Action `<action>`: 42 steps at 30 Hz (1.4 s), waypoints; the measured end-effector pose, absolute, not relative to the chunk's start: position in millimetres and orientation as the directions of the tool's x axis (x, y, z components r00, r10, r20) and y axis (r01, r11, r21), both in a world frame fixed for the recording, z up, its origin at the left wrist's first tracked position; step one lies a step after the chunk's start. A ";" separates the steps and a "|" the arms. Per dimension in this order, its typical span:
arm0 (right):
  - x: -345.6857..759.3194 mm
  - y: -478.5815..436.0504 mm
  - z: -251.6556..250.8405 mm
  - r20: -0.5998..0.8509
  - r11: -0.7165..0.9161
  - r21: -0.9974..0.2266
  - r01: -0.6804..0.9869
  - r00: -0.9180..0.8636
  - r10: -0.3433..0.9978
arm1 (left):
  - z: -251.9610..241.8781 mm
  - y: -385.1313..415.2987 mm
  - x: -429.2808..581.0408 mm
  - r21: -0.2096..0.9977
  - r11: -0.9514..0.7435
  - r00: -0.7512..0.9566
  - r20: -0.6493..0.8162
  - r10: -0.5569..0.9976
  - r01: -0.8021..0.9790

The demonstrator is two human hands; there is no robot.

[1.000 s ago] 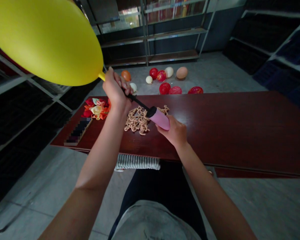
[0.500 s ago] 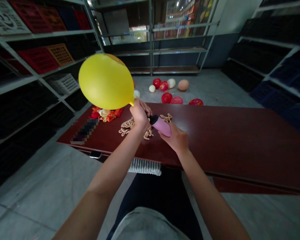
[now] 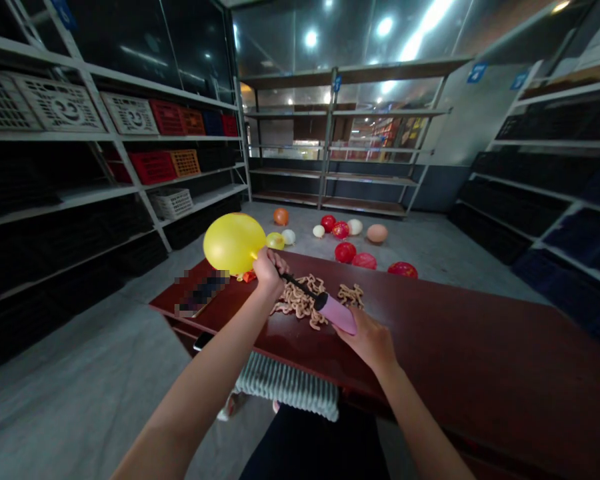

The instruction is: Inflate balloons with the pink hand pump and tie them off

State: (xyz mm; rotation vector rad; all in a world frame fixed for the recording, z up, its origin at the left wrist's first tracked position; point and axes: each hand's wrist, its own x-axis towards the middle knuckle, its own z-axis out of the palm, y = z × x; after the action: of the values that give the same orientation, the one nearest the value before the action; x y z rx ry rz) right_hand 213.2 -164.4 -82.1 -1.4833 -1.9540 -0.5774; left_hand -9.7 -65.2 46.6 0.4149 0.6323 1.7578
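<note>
The yellow balloon [image 3: 234,243] has dropped to just above the bench's [image 3: 455,347] far edge — its neck pinched tight in the left hand [image 3: 269,272] — while the right hand [image 3: 367,340] grips the pink hand pump [image 3: 337,313] closely, over the bench's middle.

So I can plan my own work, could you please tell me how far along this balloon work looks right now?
Done: several inflated balloons lie on the floor. In hand: the left hand pinches the yellow balloon onto the pink pump, which the right hand holds. Left: flat balloons remain on the table, near tan rings.
</note>
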 end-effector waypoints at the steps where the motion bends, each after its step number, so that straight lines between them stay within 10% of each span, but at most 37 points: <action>1: 213.4 -164.2 -81.8 0.690 0.279 -0.024 0.960 -0.186 0.699 | 49.3 -62.6 -15.8 0.609 -0.199 -0.280 -0.040 0.959 -0.768; 28: 230.4 -148.9 -82.0 0.666 0.120 -0.274 0.954 0.098 0.740 | 27.8 -72.3 114.2 0.699 -0.257 -0.227 0.137 0.964 -0.667; 42: 224.6 -159.9 -74.7 0.563 0.204 -0.025 0.979 -0.155 0.812 | 33.9 -70.8 16.7 0.609 -0.221 -0.322 -0.061 0.945 -0.762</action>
State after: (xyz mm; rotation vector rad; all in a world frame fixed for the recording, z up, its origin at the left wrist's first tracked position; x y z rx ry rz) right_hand 224.6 -159.9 -74.7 -1.6605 -2.0262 -0.4842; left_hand 16.7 -70.8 33.9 0.3872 0.6572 1.8013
